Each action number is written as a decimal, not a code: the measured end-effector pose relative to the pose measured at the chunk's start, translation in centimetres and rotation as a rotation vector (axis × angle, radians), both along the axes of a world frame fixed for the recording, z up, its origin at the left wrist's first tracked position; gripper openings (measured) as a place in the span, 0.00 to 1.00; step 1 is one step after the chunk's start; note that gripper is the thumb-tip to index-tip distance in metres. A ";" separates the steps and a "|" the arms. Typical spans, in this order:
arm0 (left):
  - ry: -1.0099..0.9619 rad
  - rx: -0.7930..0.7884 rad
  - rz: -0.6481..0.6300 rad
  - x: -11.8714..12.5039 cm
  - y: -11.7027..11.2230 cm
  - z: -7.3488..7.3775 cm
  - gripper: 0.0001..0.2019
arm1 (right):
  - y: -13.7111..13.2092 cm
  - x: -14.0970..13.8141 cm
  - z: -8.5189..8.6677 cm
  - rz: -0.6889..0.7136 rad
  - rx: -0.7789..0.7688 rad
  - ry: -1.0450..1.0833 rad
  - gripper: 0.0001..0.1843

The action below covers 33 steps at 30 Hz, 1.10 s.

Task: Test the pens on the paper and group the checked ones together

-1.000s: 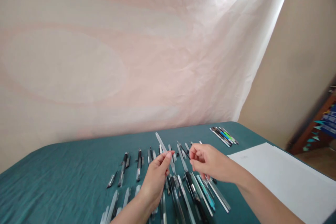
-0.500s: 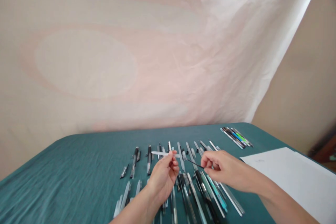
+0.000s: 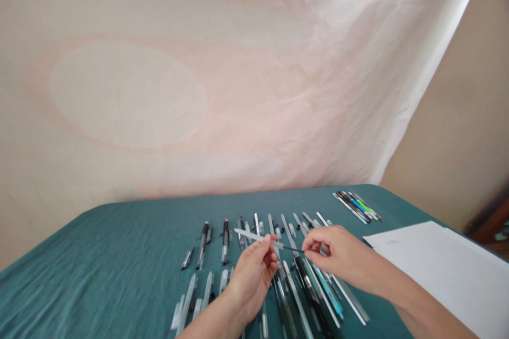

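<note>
Two bare hands on two bare forearms.

Seen from beside the table, the left hand (image 3: 250, 275) and the right hand (image 3: 338, 254) are uncovered, and so are the left forearm (image 3: 207, 323) and the right forearm (image 3: 417, 302) as far as they show, down to the lower edge of the view. The fingers (image 3: 267, 248) are slender, and the nails look short, though the soft blur makes that hard to tell. Both wrists are narrow. More of the right forearm shows than of the left.

Green cloth (image 3: 99, 275) lies open left; pens (image 3: 314, 299) and paper (image 3: 437, 270) crowd right.
</note>
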<state>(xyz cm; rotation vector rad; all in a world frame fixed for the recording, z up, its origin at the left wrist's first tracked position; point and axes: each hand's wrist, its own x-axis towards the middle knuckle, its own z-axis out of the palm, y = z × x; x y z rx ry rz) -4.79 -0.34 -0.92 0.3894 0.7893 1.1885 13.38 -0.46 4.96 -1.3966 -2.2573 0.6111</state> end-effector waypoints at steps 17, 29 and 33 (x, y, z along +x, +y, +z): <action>-0.269 -0.086 -0.118 0.0 -0.5 -0.2 0.07 | -0.2 2.7 1.6 -0.078 0.011 0.013 0.11; -0.218 -0.082 -0.135 0.4 -0.5 -0.3 0.08 | 2.6 5.4 -2.5 -0.127 -0.138 -0.588 0.12; -0.217 -0.068 -0.160 0.4 -0.5 -0.6 0.09 | 2.6 5.0 -2.8 -0.161 -0.173 -0.625 0.12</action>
